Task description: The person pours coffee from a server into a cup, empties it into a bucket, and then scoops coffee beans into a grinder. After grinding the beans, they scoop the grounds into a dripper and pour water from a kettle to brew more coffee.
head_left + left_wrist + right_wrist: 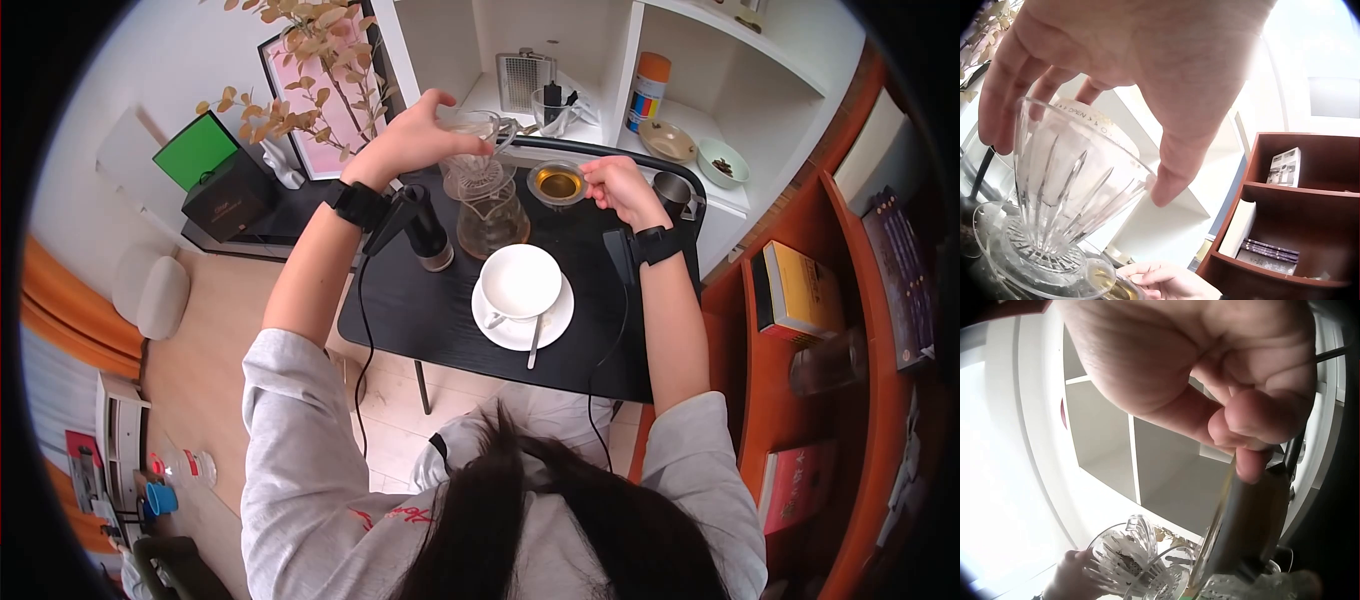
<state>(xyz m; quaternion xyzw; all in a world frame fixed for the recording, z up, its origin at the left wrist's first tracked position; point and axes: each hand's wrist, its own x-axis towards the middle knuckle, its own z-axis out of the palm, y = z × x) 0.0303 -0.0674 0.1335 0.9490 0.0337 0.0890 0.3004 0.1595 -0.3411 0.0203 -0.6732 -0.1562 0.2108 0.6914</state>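
My left hand (420, 135) grips a clear ribbed glass coffee dripper (1079, 181) by its upper rim, thumb on one side and fingers on the other. Inside it sits a paper filter (1100, 125) with printed letters. The dripper's base overlaps the top of a glass carafe (492, 228) in the head view. To the right, my right hand (622, 190) pinches the edge of a small round dish (557, 185) with a clear rim and amber middle. It is held beside the dripper; the right wrist view catches it edge-on.
A white cup (520, 280) and a spoon (535, 340) rest on a white saucer (565, 315) in front of the carafe. Left of it stands a dark cylinder (428, 232). A metal cup (670, 192) is at the right. White shelves (640, 70) rise behind the black table (400, 315).
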